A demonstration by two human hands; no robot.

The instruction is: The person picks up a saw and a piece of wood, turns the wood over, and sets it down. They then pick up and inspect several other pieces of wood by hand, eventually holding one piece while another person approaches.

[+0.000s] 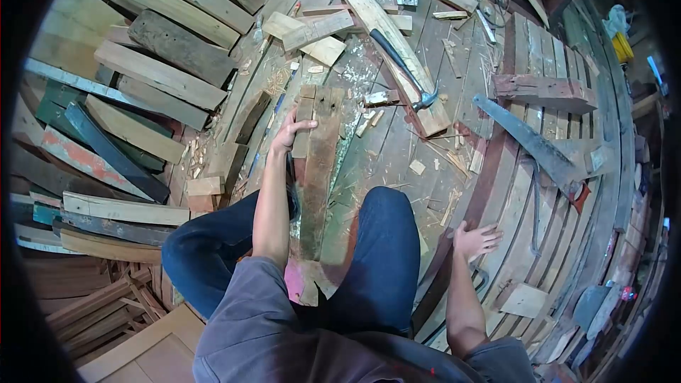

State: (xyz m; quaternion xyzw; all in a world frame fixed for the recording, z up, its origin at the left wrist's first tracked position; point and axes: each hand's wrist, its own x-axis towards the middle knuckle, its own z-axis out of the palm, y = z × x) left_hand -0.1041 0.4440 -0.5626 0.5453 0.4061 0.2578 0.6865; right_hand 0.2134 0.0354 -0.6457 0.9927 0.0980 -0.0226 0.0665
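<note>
My left hand [289,133] has its fingers [303,125] curled narrow over the left edge of the long weathered plank [319,163], gripping it near its far end. The plank runs lengthwise between my knees, from my lap out across the wooden floor [397,149], with a thinner strip of wood [303,117] lying touching its left side, under my fingers. My right hand [475,240] is spread wide and holds nothing; its palm faces down by the curved slats [539,170] to my right, though I cannot tell whether it touches them. I sit with both legs in blue trousers [383,241] on either side of the plank.

Further out, a hammer [404,71] with a dark handle lies on a pale board [390,42] ahead of me, well apart from both hands. A handsaw [528,142] rests across the slats to the right. Stacked old boards [156,71] fill the left side, and wood chips [418,167] are scattered over the floor.
</note>
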